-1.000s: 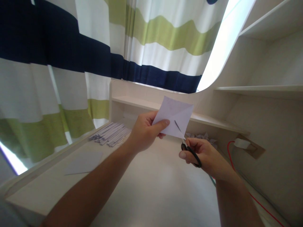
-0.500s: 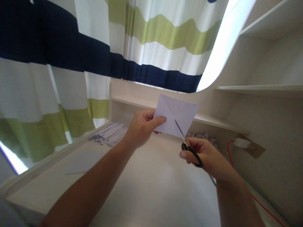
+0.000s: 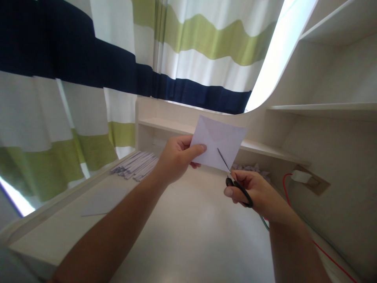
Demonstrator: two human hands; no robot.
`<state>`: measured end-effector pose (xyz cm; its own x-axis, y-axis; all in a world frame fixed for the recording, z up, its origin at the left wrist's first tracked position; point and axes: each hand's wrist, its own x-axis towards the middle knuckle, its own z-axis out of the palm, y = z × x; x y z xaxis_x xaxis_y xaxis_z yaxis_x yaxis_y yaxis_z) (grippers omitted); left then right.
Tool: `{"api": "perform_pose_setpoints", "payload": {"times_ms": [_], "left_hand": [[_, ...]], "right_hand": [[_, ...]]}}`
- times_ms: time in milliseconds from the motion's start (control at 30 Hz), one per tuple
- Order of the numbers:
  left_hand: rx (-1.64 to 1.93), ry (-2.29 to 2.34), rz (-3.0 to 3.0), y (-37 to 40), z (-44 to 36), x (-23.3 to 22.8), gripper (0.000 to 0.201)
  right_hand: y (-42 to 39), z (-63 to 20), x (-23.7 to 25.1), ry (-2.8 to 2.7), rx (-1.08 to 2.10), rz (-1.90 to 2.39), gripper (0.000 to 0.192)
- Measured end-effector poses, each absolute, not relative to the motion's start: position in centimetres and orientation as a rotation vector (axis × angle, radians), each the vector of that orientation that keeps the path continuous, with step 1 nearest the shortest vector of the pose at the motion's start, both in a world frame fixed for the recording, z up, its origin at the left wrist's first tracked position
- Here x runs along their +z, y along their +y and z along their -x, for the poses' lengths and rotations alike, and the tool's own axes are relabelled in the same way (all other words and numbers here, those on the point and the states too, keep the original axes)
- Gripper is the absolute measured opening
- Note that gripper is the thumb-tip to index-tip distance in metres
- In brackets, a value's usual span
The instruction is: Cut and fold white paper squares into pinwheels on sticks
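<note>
My left hand (image 3: 176, 159) pinches the left edge of a white sheet of paper (image 3: 219, 141) held up above the desk. My right hand (image 3: 253, 192) grips black-handled scissors (image 3: 235, 184). Their blades point up and left into the lower edge of the sheet, near its right side. A diagonal fold line crosses the paper.
A pale desk (image 3: 188, 232) lies below, with a bundle of cut paper strips (image 3: 137, 165) at the back left and a flat grey sheet (image 3: 103, 200) at the left. Crumpled paper scraps (image 3: 255, 169) sit under a low shelf (image 3: 265, 149). A red cable (image 3: 285, 188) runs from a wall socket (image 3: 300, 177). Striped curtains (image 3: 118, 78) hang behind.
The sheet has turned in my left hand from a tilted diamond to a more level position. The scissor blades have slid further up into its lower edge.
</note>
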<state>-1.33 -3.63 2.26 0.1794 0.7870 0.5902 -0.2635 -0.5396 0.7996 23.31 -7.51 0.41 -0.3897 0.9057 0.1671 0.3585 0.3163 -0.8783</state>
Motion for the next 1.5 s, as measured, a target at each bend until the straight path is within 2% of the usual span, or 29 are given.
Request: {"api": "perform_pose_setpoints", "payload": {"times_ms": [533,933,1500], "left_hand": [[1.555,0.582,-1.622,-4.10,1.23,2.38,0.020],[1.555,0.591,-1.655,-4.39,1.16,2.43,0.023],[1.634,0.659,-1.808,-3.83,1.72,1.93,0.017]], "right_hand": [[-7.47,-23.22,0.56,-1.927,0.983,1.132,0.046],[-7.37,-23.25,0.28,-1.892,1.051,1.104,0.042],[-7.50,-23.27,0.33,-1.894,1.124,1.058,0.040]]}}
